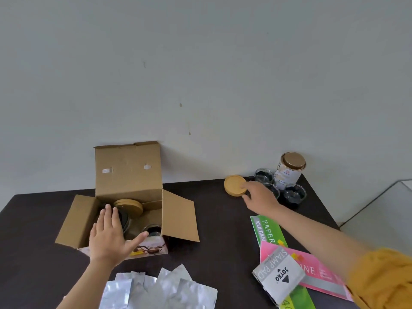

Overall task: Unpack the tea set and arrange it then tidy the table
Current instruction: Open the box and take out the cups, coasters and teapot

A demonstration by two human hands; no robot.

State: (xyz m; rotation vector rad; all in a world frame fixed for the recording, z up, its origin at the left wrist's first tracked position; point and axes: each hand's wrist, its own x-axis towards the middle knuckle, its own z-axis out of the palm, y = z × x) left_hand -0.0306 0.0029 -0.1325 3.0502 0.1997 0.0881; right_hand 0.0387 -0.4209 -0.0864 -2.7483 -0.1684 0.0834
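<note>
The cardboard box (124, 204) sits open at the lower left of the frame, on the dark table (223, 230). Its flaps are folded out. Inside are more wooden lids (129, 206), stacked at the back, and glass pieces I cannot make out well. One small glass cup (153, 229) peeks out near the front wall of the box.

The left hand (109, 237) is flat over the box with its fingers straight and spread. It holds nothing. The fingertips lie right by a dark round glass piece.

The right hand (259, 197) reaches to the middle right of the frame. Its fingers touch the edge of a round wooden lid (235, 185) that lies flat on the table. I cannot tell if they pinch it or just touch it.

Just past that hand stand three little glass cups (294, 194) and a tea tin (289, 169), close together by the wall.

The wooden lid looks light and hard. It should be easy to take by its rim. The glass cups look thin and smooth, so they may slip or break. I would take each one round its side, gently, and lift it straight up out of the box.

At the bottom of the frame lie shiny silver packets (160, 288). At the lower right are a stamp pad box (278, 277) and colored paper packs (269, 233).
</note>
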